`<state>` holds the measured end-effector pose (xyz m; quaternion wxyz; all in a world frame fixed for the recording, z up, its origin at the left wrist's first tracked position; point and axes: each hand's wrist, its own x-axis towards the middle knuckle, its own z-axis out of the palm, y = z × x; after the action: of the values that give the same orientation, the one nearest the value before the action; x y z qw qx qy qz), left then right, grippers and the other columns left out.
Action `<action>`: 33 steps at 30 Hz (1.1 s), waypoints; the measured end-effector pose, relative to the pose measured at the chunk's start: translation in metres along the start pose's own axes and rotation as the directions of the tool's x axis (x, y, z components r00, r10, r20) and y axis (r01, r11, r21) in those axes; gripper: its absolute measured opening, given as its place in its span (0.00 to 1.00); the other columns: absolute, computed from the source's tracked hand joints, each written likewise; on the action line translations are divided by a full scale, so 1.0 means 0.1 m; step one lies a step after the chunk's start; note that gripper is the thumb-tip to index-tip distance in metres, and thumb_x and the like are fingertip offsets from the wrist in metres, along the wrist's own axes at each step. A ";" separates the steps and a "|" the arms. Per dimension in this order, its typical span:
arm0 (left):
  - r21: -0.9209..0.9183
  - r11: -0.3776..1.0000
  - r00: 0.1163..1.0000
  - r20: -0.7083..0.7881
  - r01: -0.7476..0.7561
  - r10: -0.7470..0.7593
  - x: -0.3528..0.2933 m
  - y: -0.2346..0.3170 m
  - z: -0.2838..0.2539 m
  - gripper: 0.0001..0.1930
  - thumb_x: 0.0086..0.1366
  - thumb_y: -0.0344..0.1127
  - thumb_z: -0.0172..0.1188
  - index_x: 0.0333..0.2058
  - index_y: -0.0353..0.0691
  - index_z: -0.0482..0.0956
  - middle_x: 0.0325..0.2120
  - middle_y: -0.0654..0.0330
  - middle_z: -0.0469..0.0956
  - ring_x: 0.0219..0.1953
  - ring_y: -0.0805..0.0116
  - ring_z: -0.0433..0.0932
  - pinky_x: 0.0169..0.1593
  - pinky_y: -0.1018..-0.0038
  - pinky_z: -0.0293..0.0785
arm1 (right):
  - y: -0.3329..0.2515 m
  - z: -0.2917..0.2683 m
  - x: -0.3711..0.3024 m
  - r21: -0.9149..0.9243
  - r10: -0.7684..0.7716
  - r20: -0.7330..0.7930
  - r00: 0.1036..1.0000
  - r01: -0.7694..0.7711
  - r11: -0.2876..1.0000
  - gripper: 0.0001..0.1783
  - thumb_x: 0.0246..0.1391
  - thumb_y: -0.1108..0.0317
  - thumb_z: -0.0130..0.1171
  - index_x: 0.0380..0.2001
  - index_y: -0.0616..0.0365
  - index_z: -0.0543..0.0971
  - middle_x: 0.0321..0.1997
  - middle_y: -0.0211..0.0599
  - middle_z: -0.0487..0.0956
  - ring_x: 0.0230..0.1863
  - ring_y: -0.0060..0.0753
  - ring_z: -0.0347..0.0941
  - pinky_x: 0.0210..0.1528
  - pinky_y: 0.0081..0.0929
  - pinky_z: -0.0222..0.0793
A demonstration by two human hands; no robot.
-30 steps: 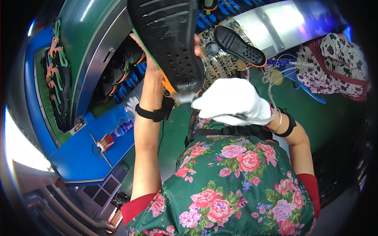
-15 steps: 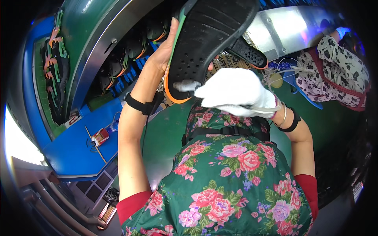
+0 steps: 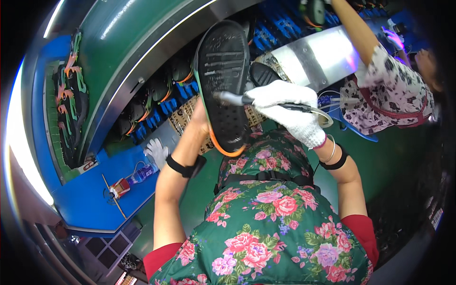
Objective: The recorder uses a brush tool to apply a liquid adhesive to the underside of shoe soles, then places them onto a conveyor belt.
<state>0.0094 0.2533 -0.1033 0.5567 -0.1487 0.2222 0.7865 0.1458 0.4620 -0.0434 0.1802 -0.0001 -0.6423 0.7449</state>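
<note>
My bare left hand (image 3: pixel 200 114) grips a black shoe sole (image 3: pixel 222 71) by its left edge. The sole stands nearly upright, its rim green along the side and orange at the lower end. Rows of small holes dot its lower half, and a wet shine shows near the middle. Most of my left fingers are hidden behind the sole. In a white knit glove, my right hand (image 3: pixel 287 107) is closed around the dark handle of a brush (image 3: pixel 232 99). The pale bristles touch the middle of the sole. A thin clear tube curves by the glove.
Behind lies another black sole (image 3: pixel 262 74) by a metal plate (image 3: pixel 311 54). Racked soles (image 3: pixel 159 95) line the conveyor. On the left, a blue table (image 3: pixel 90 197) bears a white glove (image 3: pixel 156 152) and a plastic bottle (image 3: pixel 142 174). A co-worker's arm (image 3: pixel 356 23) reaches across at upper right.
The sole has turned more upright and sits lower in view. The brush has shifted from the orange-rimmed end up to the middle. A co-worker's arm has come into view at upper right.
</note>
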 end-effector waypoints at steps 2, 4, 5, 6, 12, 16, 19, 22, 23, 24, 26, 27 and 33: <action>0.055 0.997 0.966 0.254 -0.056 0.041 -0.04 -0.15 -0.08 0.29 0.79 0.53 0.40 0.62 0.35 0.73 0.56 0.49 0.79 0.56 0.55 0.81 0.61 0.58 0.78 | -0.10 -0.08 0.07 -0.150 -0.044 0.005 0.999 0.044 0.988 0.09 0.50 0.79 0.70 0.36 0.63 0.88 0.44 0.45 0.88 0.45 0.39 0.85 0.51 0.34 0.79; 0.110 0.987 0.982 0.163 -0.114 0.096 -0.05 -0.28 -0.13 0.26 0.79 0.50 0.43 0.62 0.36 0.72 0.59 0.50 0.77 0.58 0.56 0.79 0.63 0.57 0.76 | -0.10 -0.15 0.11 -0.286 -0.187 0.124 0.974 0.216 0.933 0.09 0.53 0.75 0.68 0.39 0.61 0.88 0.45 0.40 0.88 0.45 0.34 0.84 0.49 0.31 0.78; 0.256 0.953 0.986 0.077 -0.163 0.148 -0.03 -0.37 -0.07 0.26 0.78 0.51 0.46 0.63 0.37 0.72 0.61 0.51 0.75 0.59 0.56 0.78 0.64 0.56 0.75 | -0.08 -0.18 0.09 -0.322 -0.230 0.163 0.959 0.272 0.907 0.09 0.53 0.73 0.68 0.38 0.59 0.88 0.45 0.42 0.88 0.45 0.37 0.84 0.48 0.33 0.78; 0.400 0.896 0.977 -0.006 -0.194 0.215 -0.04 -0.42 -0.04 0.27 0.77 0.52 0.48 0.63 0.37 0.71 0.63 0.52 0.74 0.60 0.55 0.77 0.65 0.55 0.74 | -0.16 -0.20 0.09 -0.364 -0.241 0.219 0.945 0.309 0.879 0.10 0.52 0.74 0.68 0.39 0.59 0.88 0.44 0.42 0.87 0.43 0.39 0.84 0.48 0.33 0.78; -0.410 0.908 0.983 0.111 -0.092 0.150 -0.26 -0.49 -0.28 0.36 0.77 0.62 0.38 0.68 0.37 0.64 0.64 0.42 0.69 0.61 0.39 0.74 0.60 0.31 0.71 | -0.25 -0.06 -0.05 -0.384 -0.264 0.242 0.934 0.342 0.858 0.13 0.49 0.75 0.69 0.41 0.58 0.88 0.43 0.42 0.87 0.40 0.41 0.83 0.44 0.34 0.78; -0.293 0.944 0.958 0.192 -0.153 0.215 -0.42 -0.45 0.42 0.50 0.67 0.74 0.46 0.69 0.33 0.60 0.62 0.37 0.70 0.58 0.31 0.75 0.60 0.29 0.70 | -0.20 -0.04 -0.11 -0.466 -0.334 0.142 0.932 0.361 0.808 0.14 0.46 0.78 0.71 0.40 0.59 0.88 0.44 0.41 0.88 0.40 0.40 0.84 0.42 0.32 0.79; -0.382 0.920 0.924 0.313 -0.089 0.219 -0.37 -0.50 -0.05 0.54 0.55 0.68 0.61 0.71 0.33 0.59 0.64 0.36 0.69 0.58 0.35 0.76 0.65 0.38 0.70 | -0.30 0.02 0.00 -0.460 -0.401 0.136 0.906 0.416 0.784 0.15 0.47 0.77 0.71 0.41 0.58 0.88 0.43 0.40 0.88 0.39 0.40 0.84 0.42 0.32 0.79; -0.196 0.951 0.892 0.344 -0.239 0.295 -0.10 -0.64 0.34 0.55 0.57 0.73 0.57 0.73 0.39 0.57 0.70 0.38 0.61 0.69 0.41 0.66 0.71 0.46 0.62 | -0.45 0.07 0.09 -0.543 -0.364 0.125 0.923 0.371 0.754 0.12 0.45 0.78 0.73 0.35 0.55 0.88 0.40 0.37 0.88 0.39 0.37 0.84 0.41 0.30 0.79; -0.227 0.945 0.897 0.323 -0.235 0.301 -0.10 -0.67 0.41 0.56 0.58 0.77 0.54 0.73 0.40 0.57 0.71 0.39 0.59 0.70 0.42 0.64 0.72 0.47 0.60 | -0.38 -0.01 0.08 -0.536 -0.338 0.191 0.922 0.387 0.751 0.16 0.47 0.77 0.70 0.43 0.57 0.88 0.44 0.41 0.88 0.40 0.41 0.84 0.44 0.33 0.79; -0.283 0.939 0.902 0.322 -0.198 0.287 -0.08 -0.70 0.42 0.56 0.59 0.81 0.51 0.73 0.42 0.56 0.71 0.39 0.58 0.71 0.43 0.62 0.73 0.48 0.58 | -0.40 0.01 0.12 -0.534 -0.340 0.185 0.922 0.385 0.752 0.16 0.47 0.77 0.70 0.43 0.57 0.88 0.44 0.41 0.88 0.40 0.41 0.84 0.44 0.33 0.79; -0.387 0.895 0.823 0.417 -0.222 0.385 -0.05 -0.72 0.20 0.53 0.62 0.81 0.45 0.74 0.47 0.55 0.71 0.50 0.62 0.70 0.49 0.65 0.73 0.48 0.60 | -0.46 0.07 0.25 -0.523 -0.436 0.238 0.868 0.493 0.696 0.18 0.46 0.76 0.70 0.44 0.57 0.88 0.47 0.42 0.87 0.43 0.41 0.84 0.46 0.33 0.79; -0.365 0.905 0.844 0.395 -0.219 0.364 -0.03 -0.75 0.25 0.52 0.63 0.80 0.45 0.74 0.48 0.55 0.71 0.52 0.63 0.70 0.51 0.65 0.73 0.48 0.60 | -0.42 0.09 0.28 -0.480 -0.505 0.173 0.846 0.520 0.706 0.19 0.47 0.76 0.69 0.46 0.57 0.87 0.49 0.43 0.86 0.47 0.43 0.83 0.49 0.36 0.78; -0.452 0.891 0.902 0.363 -0.050 0.235 -0.12 -0.86 0.22 0.48 0.66 0.76 0.46 0.74 0.47 0.55 0.71 0.51 0.62 0.70 0.48 0.65 0.73 0.47 0.60 | -0.52 0.09 0.44 -0.563 -0.467 0.310 0.828 0.556 0.611 0.20 0.56 0.71 0.62 0.53 0.56 0.84 0.58 0.42 0.83 0.57 0.44 0.80 0.58 0.40 0.74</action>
<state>0.0951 0.2793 -0.0943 0.4829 -0.0837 -0.0682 0.8690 0.1164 0.4706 0.0177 0.3319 0.1720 -0.8370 0.3997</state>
